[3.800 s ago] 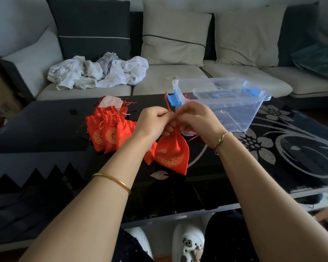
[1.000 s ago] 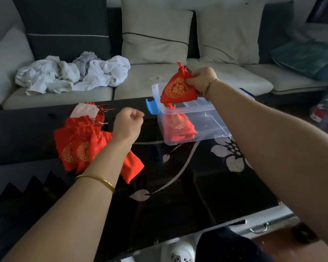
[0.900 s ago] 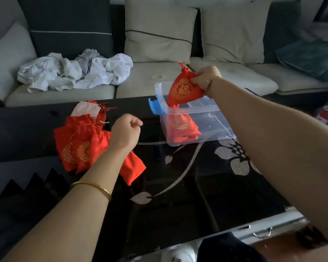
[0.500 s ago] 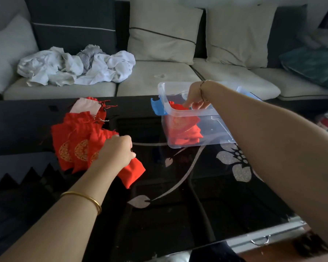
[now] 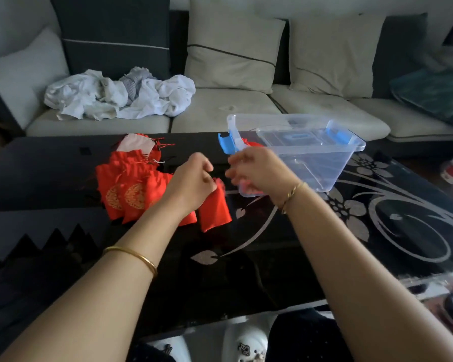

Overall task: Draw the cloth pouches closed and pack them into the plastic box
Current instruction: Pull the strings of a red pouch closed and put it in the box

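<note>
A pile of red cloth pouches (image 5: 126,189) with gold emblems lies on the black glass table, left of centre. My left hand (image 5: 191,178) pinches the top of one red pouch (image 5: 216,210), which hangs down onto the table beside the pile. My right hand (image 5: 251,168) is blurred, just right of the left hand and in front of the box's near left corner, its fingers loosely spread and holding nothing. The clear plastic box (image 5: 324,150) with blue latches stands behind it. A bit of red pouch in the box (image 5: 250,143) shows above the right hand.
The black table (image 5: 324,244) has a silver flower pattern and its front edge runs close to my knees. A pale cloth piece (image 5: 136,146) lies at the back of the pile. A sofa with crumpled white clothes (image 5: 120,96) stands behind the table.
My right hand dropped its pouch into the box and came back toward the left hand. My left hand took a pouch from the pile and pulled it right.
</note>
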`<action>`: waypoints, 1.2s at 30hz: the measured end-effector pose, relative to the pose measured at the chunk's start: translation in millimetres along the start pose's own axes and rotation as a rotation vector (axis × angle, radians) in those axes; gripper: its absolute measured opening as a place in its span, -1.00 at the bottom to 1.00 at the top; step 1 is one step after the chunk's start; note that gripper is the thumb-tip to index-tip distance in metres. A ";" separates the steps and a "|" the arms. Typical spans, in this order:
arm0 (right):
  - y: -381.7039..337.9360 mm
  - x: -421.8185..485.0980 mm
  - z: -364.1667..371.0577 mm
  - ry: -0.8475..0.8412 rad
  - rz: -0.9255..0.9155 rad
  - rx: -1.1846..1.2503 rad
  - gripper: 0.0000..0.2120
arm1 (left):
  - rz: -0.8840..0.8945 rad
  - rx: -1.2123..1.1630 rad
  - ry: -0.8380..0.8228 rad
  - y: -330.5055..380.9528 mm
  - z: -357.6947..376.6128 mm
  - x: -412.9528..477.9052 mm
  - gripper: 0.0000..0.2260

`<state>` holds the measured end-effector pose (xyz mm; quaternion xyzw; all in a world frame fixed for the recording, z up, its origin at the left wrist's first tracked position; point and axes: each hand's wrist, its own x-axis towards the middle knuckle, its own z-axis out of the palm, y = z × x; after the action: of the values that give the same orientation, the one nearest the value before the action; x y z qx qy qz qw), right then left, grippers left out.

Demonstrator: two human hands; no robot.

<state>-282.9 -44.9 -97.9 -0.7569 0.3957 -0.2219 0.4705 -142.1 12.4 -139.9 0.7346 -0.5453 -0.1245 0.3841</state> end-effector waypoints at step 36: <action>74.0 -11.8 12.6 0.334 -0.008 -0.303 -0.83 | 0.038 0.167 -0.135 -13.0 -3.6 -16.6 -0.91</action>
<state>-309.8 -46.7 -169.0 -0.7731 0.4941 -0.2840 0.2782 -137.0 30.2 -150.5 0.7433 -0.5924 -0.1208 0.2863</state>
